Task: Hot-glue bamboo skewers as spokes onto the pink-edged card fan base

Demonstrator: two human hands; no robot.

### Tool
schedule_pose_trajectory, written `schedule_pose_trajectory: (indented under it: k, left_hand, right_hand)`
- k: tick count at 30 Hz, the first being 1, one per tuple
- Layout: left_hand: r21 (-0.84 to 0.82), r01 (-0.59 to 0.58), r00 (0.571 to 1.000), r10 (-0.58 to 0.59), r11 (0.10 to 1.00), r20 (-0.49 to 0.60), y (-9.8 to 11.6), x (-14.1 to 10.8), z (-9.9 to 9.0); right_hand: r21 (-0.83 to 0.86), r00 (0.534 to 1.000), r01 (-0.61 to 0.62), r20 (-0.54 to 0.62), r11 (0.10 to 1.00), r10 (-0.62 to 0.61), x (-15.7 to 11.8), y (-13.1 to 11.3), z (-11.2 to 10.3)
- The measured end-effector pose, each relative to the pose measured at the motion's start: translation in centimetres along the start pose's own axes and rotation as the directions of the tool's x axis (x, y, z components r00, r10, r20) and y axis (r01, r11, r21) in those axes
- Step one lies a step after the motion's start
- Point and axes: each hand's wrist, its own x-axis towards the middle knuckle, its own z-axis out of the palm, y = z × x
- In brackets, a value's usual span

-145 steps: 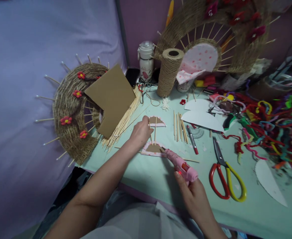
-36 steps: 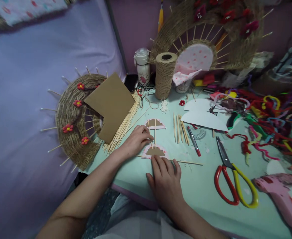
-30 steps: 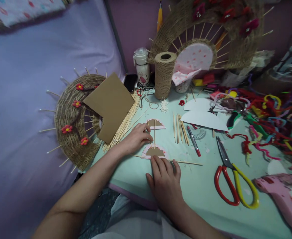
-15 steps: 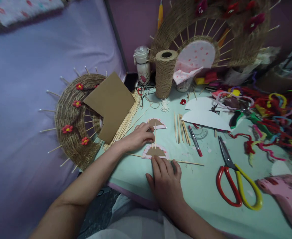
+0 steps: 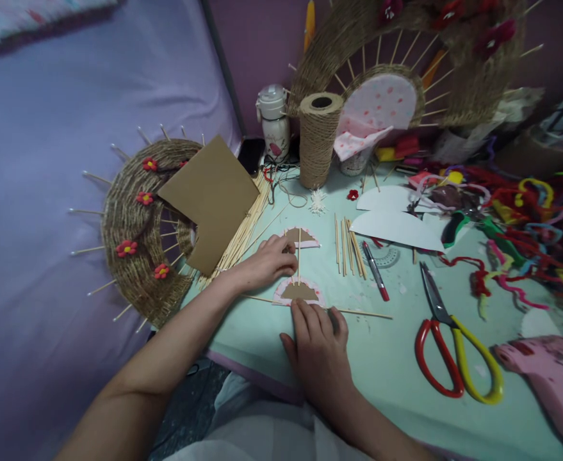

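My left hand (image 5: 274, 261) is closed, its curled fingertips on a thin wooden stick between two small cardboard half-circles. Just right of those fingers, another wooden stick (image 5: 299, 259) joins the upper half-circle (image 5: 296, 237) to the lower half-circle (image 5: 300, 292). Both pieces are brown with pink-and-white edging. My right hand (image 5: 322, 346) lies with fingers stretched out, the tips on the straight bottom edge of the lower half-circle. A long stick (image 5: 362, 313) runs crosswise along that edge, partly hidden by these fingers.
Right of the hands lie loose sticks (image 5: 351, 250), a marker (image 5: 376, 272), scissors (image 5: 447, 339) and a pink glue gun (image 5: 540, 368). Behind stands a twine spool (image 5: 318, 141) beside a white bottle (image 5: 275, 128). Brown cardboard (image 5: 214, 198) overlaps a twine-woven fan (image 5: 132, 211) at left.
Both hands hold the same places on the half-circles and sticks. The whole view has shifted very slightly.
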Motion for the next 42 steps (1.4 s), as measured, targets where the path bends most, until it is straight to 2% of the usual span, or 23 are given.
schedule_pose_trajectory:
  k: [14,42]
  left_hand:
    - [0.056,0.006,1.000,-0.005,0.998,-0.025,-0.19,0.03,0.34]
    - [0.052,-0.005,0.999,0.007,0.999,-0.042,-0.29,0.09,0.40]
  right_hand:
    - [0.006,1.000,0.008,0.015,1.000,-0.009,-0.09,0.03,0.01]
    - [0.002,1.000,0.011,0.008,1.000,-0.011,0.01,0.15,0.15]
